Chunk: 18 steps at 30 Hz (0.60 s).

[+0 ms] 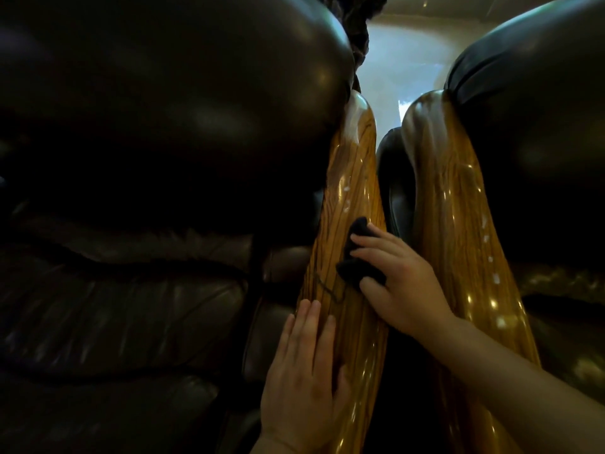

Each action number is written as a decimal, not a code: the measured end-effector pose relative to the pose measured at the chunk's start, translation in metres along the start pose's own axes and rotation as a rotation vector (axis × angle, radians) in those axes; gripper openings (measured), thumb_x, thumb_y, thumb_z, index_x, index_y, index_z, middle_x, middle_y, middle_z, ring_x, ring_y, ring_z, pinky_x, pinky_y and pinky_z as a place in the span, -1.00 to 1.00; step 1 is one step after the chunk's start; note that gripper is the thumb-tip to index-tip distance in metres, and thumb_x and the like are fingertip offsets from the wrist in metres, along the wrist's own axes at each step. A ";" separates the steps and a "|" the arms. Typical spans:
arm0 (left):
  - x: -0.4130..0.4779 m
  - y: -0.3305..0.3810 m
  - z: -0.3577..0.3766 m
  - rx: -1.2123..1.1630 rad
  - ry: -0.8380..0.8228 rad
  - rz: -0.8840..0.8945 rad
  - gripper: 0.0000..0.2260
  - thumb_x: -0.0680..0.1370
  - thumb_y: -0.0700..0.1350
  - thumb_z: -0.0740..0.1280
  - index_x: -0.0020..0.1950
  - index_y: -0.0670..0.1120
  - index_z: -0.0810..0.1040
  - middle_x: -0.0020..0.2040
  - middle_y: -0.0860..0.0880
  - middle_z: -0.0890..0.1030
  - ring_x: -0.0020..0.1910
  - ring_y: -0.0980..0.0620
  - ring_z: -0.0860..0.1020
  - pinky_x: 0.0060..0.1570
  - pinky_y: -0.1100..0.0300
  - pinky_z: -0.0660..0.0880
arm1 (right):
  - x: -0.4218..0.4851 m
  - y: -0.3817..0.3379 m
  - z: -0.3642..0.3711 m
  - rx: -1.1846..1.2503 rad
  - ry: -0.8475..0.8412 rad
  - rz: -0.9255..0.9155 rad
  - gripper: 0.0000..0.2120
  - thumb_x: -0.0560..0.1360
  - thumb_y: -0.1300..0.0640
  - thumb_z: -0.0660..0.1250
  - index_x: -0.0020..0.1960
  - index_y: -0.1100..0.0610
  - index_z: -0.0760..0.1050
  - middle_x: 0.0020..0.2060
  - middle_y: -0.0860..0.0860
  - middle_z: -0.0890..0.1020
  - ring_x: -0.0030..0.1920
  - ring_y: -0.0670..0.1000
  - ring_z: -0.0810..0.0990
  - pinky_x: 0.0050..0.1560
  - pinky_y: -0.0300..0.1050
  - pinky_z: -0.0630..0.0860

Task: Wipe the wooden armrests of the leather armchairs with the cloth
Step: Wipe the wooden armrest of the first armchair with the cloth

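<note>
The left hand lies open and flat on the near end of the wooden armrest, while farther up the right hand presses the dark cloth (soft, light, best bunched under the fingers) against glossy, likely slippery wood.

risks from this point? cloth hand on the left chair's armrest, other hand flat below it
1. The dark cloth is small and bunched under the right hand, so bare fingers may smear the glossy armrest.
2. The left hand lies flat on the same wood and could leave prints.
3. The neighbouring armrest sits close, with pale specks on it; it may get missed.
</note>
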<state>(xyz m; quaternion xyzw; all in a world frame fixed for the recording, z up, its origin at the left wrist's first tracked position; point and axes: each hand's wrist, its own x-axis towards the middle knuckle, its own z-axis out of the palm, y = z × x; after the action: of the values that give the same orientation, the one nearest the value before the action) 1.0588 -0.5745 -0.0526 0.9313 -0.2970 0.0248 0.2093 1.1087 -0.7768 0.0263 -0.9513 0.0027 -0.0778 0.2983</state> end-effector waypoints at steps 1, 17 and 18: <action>0.000 0.000 0.000 -0.011 0.001 0.003 -0.46 0.61 0.12 0.09 0.54 -0.09 0.20 0.59 -0.11 0.14 0.57 -0.08 0.09 0.50 -0.09 0.15 | 0.006 -0.003 -0.001 0.008 0.035 0.000 -0.67 0.48 0.06 0.26 0.22 0.06 0.57 0.30 -0.07 0.56 0.47 -0.17 0.26 0.45 -0.31 0.09; -0.001 0.004 -0.004 -0.056 0.066 -0.004 -0.51 0.55 0.01 0.23 0.45 -0.13 0.36 0.50 -0.17 0.31 0.55 -0.09 0.16 0.51 -0.03 0.11 | 0.008 -0.007 -0.005 -0.260 -0.392 -0.367 -0.56 0.48 0.04 0.20 0.36 -0.04 0.48 0.44 -0.12 0.43 0.57 -0.09 0.11 0.56 0.01 -0.01; -0.002 0.003 -0.004 -0.073 0.064 0.001 -0.51 0.55 0.01 0.23 0.45 -0.13 0.34 0.50 -0.17 0.30 0.55 -0.09 0.15 0.51 -0.02 0.11 | 0.005 -0.007 -0.004 -0.244 -0.456 -0.433 -0.56 0.48 0.04 0.19 0.35 -0.05 0.49 0.43 -0.14 0.43 0.56 -0.10 0.11 0.56 0.00 0.00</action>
<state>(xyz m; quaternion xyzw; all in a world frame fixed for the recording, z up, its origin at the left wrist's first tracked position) 1.0555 -0.5742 -0.0477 0.9218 -0.2912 0.0437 0.2523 1.1129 -0.7733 0.0345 -0.9513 -0.2570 0.0765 0.1519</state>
